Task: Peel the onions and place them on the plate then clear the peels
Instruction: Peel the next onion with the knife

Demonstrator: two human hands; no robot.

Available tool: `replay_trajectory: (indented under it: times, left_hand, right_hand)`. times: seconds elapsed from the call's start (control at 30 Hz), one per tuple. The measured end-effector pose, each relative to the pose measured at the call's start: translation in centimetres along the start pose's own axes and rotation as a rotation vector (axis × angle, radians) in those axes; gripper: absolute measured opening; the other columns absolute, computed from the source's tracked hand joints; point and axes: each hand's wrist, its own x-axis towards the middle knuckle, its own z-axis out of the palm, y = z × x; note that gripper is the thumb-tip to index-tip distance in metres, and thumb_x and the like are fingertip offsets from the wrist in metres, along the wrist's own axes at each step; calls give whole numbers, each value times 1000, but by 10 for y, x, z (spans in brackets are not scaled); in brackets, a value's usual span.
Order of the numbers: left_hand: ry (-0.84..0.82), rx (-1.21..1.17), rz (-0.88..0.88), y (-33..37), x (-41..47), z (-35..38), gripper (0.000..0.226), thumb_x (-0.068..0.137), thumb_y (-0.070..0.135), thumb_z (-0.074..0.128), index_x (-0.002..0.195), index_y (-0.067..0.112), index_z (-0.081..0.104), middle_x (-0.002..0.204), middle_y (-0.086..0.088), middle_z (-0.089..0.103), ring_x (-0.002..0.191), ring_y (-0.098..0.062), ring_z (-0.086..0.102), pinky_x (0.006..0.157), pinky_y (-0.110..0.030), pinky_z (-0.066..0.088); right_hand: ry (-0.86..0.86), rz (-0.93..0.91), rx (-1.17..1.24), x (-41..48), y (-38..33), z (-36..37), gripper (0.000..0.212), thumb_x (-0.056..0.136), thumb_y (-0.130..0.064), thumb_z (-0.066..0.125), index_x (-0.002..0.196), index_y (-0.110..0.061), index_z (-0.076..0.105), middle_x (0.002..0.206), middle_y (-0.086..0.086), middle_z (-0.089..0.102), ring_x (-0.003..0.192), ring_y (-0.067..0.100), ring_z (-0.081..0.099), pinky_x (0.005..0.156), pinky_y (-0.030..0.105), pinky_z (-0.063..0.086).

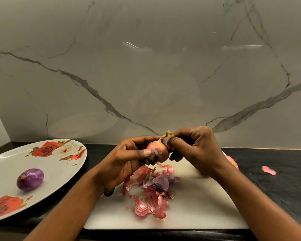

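Note:
My left hand [129, 159] grips a small unpeeled pinkish onion [157, 151] above the white cutting board [198, 206]. My right hand [196, 150] pinches the dry papery tip [169, 134] at the onion's top. A heap of pink and purple peels [151, 188] lies on the board under the hands. One peeled purple onion [30, 179] rests on the white plate with red roses [63, 171] at the left. Another onion [232, 161] is partly hidden behind my right wrist.
A loose pink peel [268, 170] lies on the dark countertop [276, 185] to the right of the board. A marble wall [146, 75] closes off the back. The plate overhangs the counter's left part, close to the board.

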Motion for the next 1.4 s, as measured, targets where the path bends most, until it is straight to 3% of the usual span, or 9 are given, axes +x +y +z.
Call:
replay_trajectory:
  times: [0.1,0.27,0.43,0.63,0.73,0.83,1.03,1.4]
  left_hand:
    - [-32,-15,-18,0,-1,1,46,91,6,58,136,5,68,140,-26,63,127,-40,62,109,-42,52]
    - [-32,62,-37,-1,-1,0,48,88,11,67,135,2,63,135,-26,63,119,-38,65,104,-45,52]
    - [-8,33,-55,-2,-1,-4,50,80,20,75,127,7,65,134,-32,59,115,-44,64,99,-52,45]
    - [124,402,-18,-3,-3,7,52,77,43,87,122,23,70,124,-5,71,115,-32,71,98,-56,59]
    - [162,434,8,-2,-3,8,44,75,29,94,114,23,75,116,-3,76,108,-28,75,91,-45,64]
    - [152,396,41,1,-4,9,48,72,17,87,119,17,75,115,-3,77,109,-26,76,88,-33,63]
    - [117,340,88,1,-4,5,54,76,4,86,128,8,71,124,-13,75,115,-33,73,97,-41,61]
    - [105,231,117,1,-2,4,48,79,2,80,123,20,76,125,-11,74,115,-33,72,87,-32,61]
  right_hand:
    - [-52,-16,-28,-1,0,-2,21,100,-7,67,82,-9,77,71,6,75,58,24,75,50,38,60]
    - [-125,13,-41,-1,2,-2,17,99,-29,72,94,-13,76,77,6,75,63,23,75,55,35,61]
    - [-160,7,-51,1,4,-2,11,99,-24,73,93,-15,76,77,2,73,65,20,72,58,32,60]
    - [-144,-17,-138,1,7,3,12,100,-23,71,89,-20,73,73,-6,69,63,15,71,57,23,54]
    - [-174,7,-147,1,8,5,15,103,-27,68,89,-21,71,75,-8,67,67,13,68,61,24,52]
    - [-203,91,38,2,7,5,20,105,-24,62,88,-19,70,74,-6,63,67,11,59,63,23,48]
    - [-201,273,407,3,3,10,18,104,-19,59,93,-10,71,72,5,52,61,13,42,54,19,35]
    - [-188,394,587,4,-2,10,21,107,-21,56,96,-11,72,79,4,60,63,11,48,57,20,40]
